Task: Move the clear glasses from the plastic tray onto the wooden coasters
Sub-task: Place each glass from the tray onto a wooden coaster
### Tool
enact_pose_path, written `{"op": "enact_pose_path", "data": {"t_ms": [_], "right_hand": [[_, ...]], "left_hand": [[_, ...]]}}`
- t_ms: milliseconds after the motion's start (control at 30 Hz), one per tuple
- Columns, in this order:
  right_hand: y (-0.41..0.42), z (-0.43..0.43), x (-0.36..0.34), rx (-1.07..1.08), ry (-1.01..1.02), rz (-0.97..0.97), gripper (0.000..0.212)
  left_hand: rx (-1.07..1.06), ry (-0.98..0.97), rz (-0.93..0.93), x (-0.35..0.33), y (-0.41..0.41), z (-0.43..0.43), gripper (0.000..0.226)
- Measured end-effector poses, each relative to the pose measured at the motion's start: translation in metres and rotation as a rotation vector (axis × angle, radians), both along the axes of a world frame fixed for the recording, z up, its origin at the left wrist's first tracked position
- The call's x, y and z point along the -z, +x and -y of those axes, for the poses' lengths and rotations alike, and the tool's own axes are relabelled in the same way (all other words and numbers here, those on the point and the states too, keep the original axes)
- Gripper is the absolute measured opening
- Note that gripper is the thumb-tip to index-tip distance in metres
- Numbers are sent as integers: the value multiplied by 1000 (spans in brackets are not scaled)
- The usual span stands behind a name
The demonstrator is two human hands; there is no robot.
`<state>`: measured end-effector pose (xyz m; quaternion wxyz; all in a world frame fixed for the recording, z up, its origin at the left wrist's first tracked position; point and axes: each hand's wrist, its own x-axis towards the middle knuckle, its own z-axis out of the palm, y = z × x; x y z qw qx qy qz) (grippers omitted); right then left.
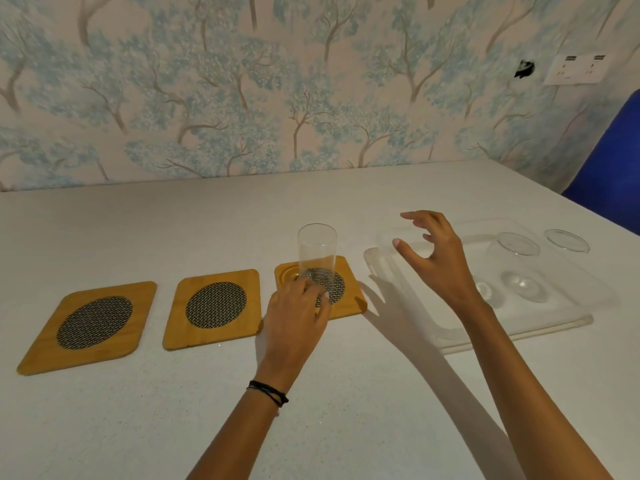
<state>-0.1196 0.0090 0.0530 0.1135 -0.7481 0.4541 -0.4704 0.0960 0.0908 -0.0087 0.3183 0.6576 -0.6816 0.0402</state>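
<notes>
Glass on coaster, tray right.

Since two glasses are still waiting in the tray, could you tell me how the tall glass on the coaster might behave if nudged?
The tall clear glass is narrow for its height, so a push near the rim would probably tip it. It stands off-centre on the wooden coaster, which may make it less steady. Its smooth, thin-looking walls suggest it is slippery and breakable; the left hand is at its base.
</notes>
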Motion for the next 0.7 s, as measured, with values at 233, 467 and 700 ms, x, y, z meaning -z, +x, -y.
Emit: {"op": "enact_pose_path", "data": {"t_ms": [233, 467, 700], "right_hand": [[-52, 0, -3, 90, -32, -35, 37], [-104, 4, -1, 217, -7, -70, 39], [-136, 13, 9, 323, 104, -52, 43]], "left_hand": [[136, -6, -103, -4, -51, 10, 29], [208, 106, -192, 11, -90, 29, 55], [201, 152, -215, 22, -115, 36, 64]]}}
